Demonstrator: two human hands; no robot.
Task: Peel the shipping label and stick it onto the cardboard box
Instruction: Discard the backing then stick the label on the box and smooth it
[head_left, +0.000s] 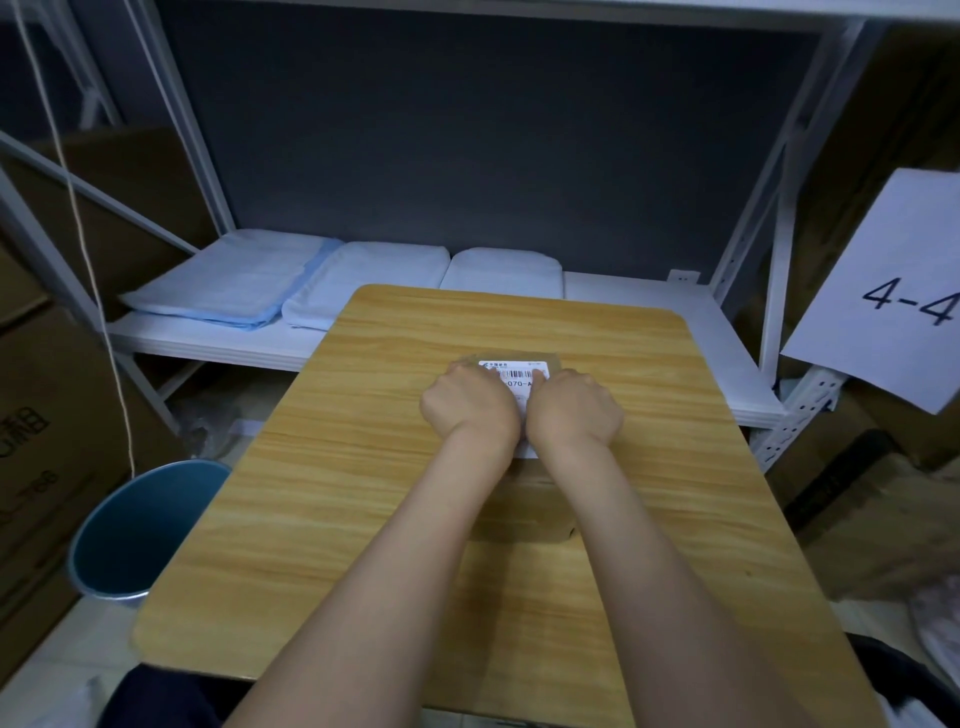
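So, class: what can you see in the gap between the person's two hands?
In the head view, the shipping label shows between the left hand and right hand, lying on the cardboard box.

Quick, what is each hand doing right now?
Left hand: pressing flat on the shipping label, gripping nothing.
Right hand: pressing the label down too.

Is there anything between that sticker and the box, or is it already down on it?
Nothing visible stands in the way. The label already lies on top of the box, and the left hand and right hand both press on it. What lies under the hands is hidden.
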